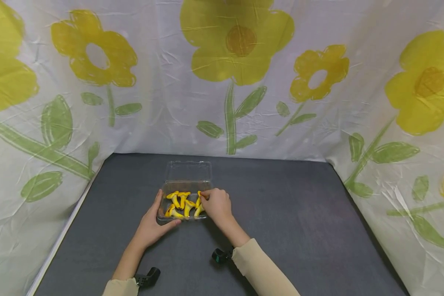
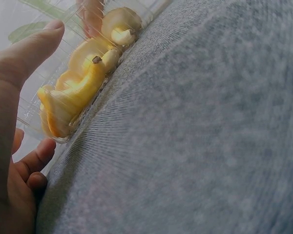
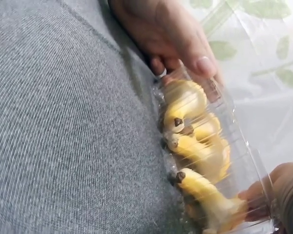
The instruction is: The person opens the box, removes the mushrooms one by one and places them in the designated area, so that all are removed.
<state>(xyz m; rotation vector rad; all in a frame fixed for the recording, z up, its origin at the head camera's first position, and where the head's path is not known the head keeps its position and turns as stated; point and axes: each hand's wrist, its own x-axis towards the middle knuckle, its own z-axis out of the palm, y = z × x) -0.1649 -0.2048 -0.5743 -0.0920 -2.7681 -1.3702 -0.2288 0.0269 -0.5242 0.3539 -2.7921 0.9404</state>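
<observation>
The left hand point(image 1: 149, 227) grips a clear box point(image 1: 186, 186). The right hand point(image 1: 218, 204) pinches a mushroom point(image 1: 198, 201), partly hiding it.

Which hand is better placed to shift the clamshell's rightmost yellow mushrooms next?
Likely the right hand: it is right at the rightmost yellow mushrooms, while the left hand spans the near-left corner of the clear plastic clamshell.

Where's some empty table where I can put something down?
On the dark table, there's a big bare patch right of the right hand, reaching back to the flowered cloth, and a smaller one between the left hand and the table's left edge. It's crowded at the clear box: yellow mushrooms and both hands.
</observation>
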